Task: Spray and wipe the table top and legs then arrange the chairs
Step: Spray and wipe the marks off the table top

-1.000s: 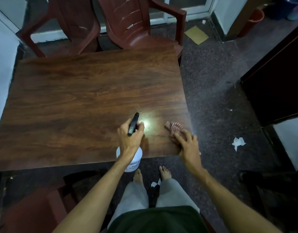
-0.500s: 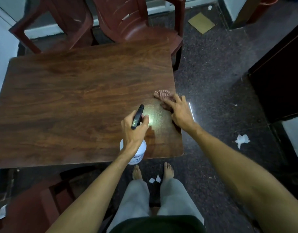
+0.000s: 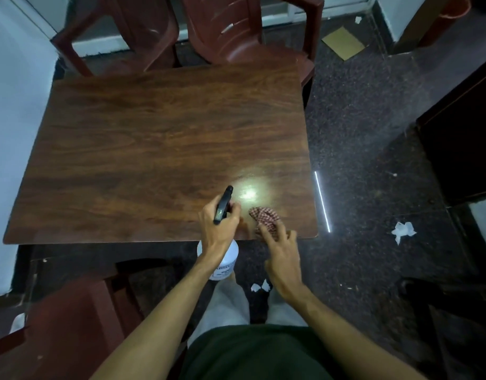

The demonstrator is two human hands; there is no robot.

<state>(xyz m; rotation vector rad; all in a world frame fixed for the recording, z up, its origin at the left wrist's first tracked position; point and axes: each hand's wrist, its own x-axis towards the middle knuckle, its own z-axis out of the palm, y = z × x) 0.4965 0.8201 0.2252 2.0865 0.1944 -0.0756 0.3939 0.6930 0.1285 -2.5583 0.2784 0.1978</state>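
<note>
A dark wooden table top (image 3: pixel 154 160) fills the middle of the view. My left hand (image 3: pixel 218 229) grips a white spray bottle (image 3: pixel 225 263) with a black trigger head, held over the table's near edge. My right hand (image 3: pixel 281 250) presses a red checked cloth (image 3: pixel 265 216) onto the table's near right corner with straight fingers. Two brown plastic chairs (image 3: pixel 236 31) stand at the far side. A third brown chair (image 3: pixel 71 325) is at the near left.
A white wall (image 3: pixel 14 105) runs along the table's left side. Dark furniture (image 3: pixel 461 133) stands to the right. Bits of white paper (image 3: pixel 403 231) and a cardboard piece (image 3: pixel 343 42) lie on the dark floor. My feet are under the near edge.
My right hand slid the cloth away along the right edge, then back toward the near right corner. My left hand stayed put with the bottle.
</note>
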